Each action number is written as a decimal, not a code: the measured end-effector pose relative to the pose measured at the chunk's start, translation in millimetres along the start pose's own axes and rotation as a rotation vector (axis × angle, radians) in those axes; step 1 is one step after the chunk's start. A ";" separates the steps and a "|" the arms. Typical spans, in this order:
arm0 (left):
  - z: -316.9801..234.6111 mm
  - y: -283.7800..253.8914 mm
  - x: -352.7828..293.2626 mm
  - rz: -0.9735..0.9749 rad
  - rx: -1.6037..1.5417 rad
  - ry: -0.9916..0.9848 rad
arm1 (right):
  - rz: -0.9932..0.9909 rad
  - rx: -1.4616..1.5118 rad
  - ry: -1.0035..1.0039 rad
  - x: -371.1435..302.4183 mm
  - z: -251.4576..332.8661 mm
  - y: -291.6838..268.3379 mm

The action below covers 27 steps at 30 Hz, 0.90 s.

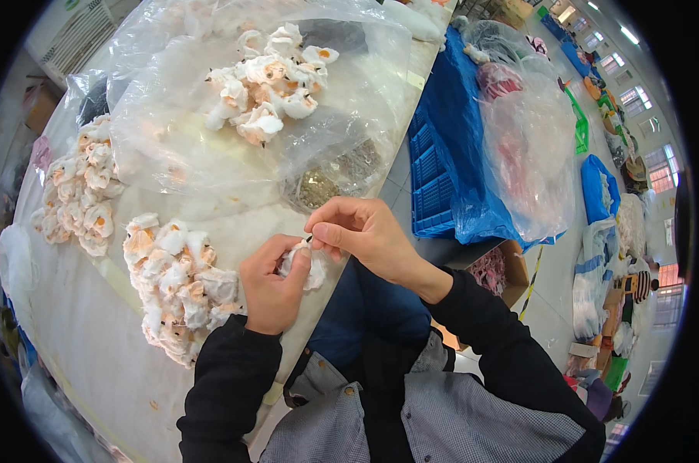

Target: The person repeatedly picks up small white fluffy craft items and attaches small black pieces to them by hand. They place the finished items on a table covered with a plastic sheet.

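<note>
My left hand (269, 287) is closed around a white, fluffy artificial flower (316, 275) near the table's right edge. Thumb and forefinger of my right hand (376, 238) pinch at a small dark stem end (309, 238) on top of that flower. Left of my hands, a heap of similar white and peach flowers (181, 284) lies on the pale table. A second heap of flowers (81, 185) sits farther left. More loose flowers (266, 86) rest on clear plastic sheeting (160, 150) at the far side.
A clear bag of small golden-brown pieces (319, 187) lies just beyond my hands. Right of the table stand a blue crate (428, 181), a blue plastic liner (473, 193) and a bulging clear bag (531, 154). Below them is a cardboard box (517, 270) holding pink material.
</note>
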State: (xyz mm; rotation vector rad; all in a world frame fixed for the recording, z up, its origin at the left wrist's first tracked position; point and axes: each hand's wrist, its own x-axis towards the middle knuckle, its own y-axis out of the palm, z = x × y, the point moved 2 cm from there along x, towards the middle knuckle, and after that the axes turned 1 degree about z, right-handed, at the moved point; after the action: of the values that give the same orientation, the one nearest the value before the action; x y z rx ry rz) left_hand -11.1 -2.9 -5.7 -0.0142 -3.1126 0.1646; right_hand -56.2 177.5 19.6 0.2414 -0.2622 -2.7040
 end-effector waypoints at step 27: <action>-10.1 4.7 1.7 0.125 0.171 0.114 | 0.084 -0.621 -0.163 -13.4 10.7 -6.4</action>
State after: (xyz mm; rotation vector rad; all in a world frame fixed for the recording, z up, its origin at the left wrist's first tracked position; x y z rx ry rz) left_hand -12.5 2.8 3.8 -0.2067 -2.9729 0.4162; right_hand -48.9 190.4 30.2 -0.1693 0.5070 -2.5738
